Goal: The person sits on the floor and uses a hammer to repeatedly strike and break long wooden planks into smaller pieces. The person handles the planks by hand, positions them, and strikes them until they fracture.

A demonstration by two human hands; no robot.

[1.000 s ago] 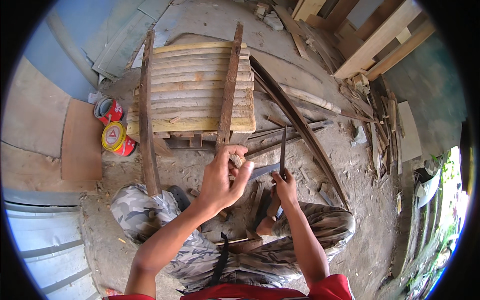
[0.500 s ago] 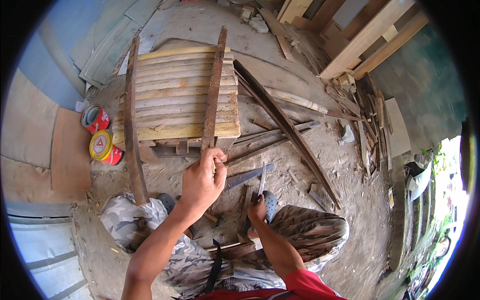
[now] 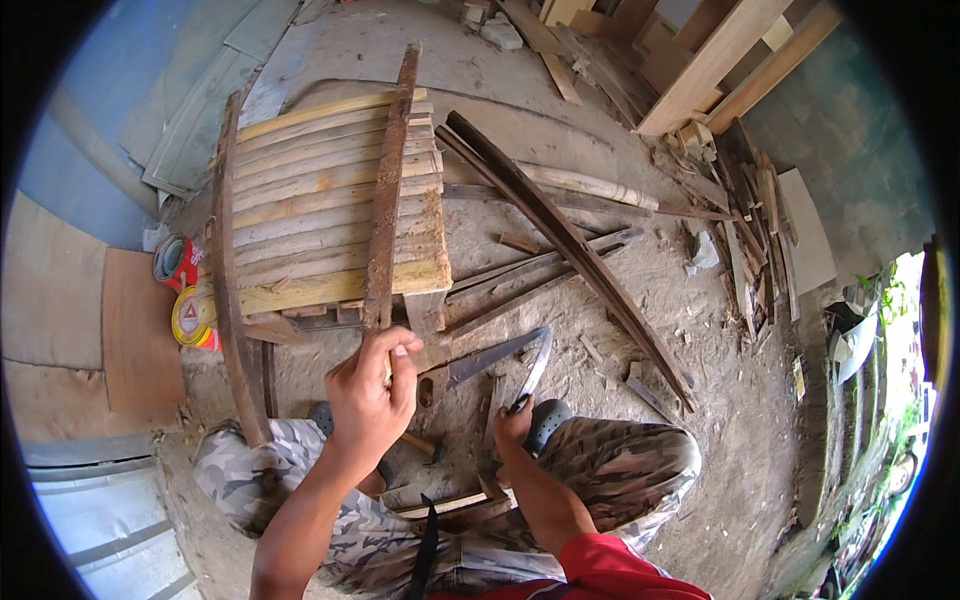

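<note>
My left hand is closed around the near end of a rough brown wooden strip, which lies across a slatted wooden pallet. A small pale bit shows between its fingers; I cannot tell what it is. Low by my right shoe, my right hand grips a knife by its dark handle, blade pointing up and away. Beside the blade, a handsaw lies on the ground. A second brown strip leans over the pallet's left side, its near end by my left knee.
Two red paint cans stand left of the pallet. Long dark beams lie slanting on its right, near a heap of scrap wood. A hammer rests between my feet. Wooden framing stands at the far right.
The view has shifted, carrying the pallet and strips leftward. My left hand sits lower and further left, still on the strip. The knife blade now tilts more to the right.
</note>
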